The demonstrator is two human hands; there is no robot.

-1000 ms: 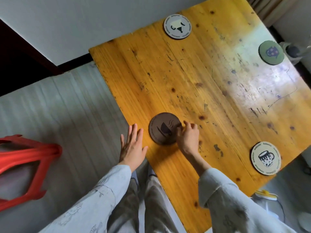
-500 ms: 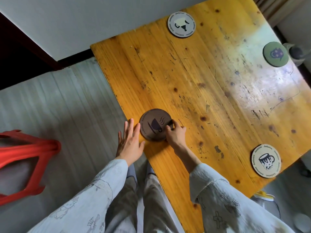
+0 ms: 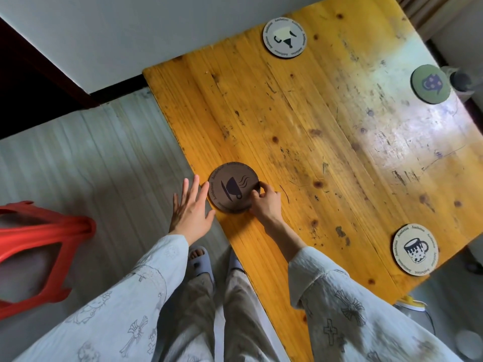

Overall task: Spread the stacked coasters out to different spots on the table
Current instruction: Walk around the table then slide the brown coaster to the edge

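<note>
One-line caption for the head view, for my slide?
Right hand fingers the brown coaster near the table edge; left hand open beside it.

You have 4 round coasters lying flat, well apart: a brown coaster (image 3: 233,187) with a steaming cup at the near left edge, a white coaster (image 3: 284,37) far, a green coaster (image 3: 430,84) far right, a cream mug coaster (image 3: 415,249) near right.
</note>
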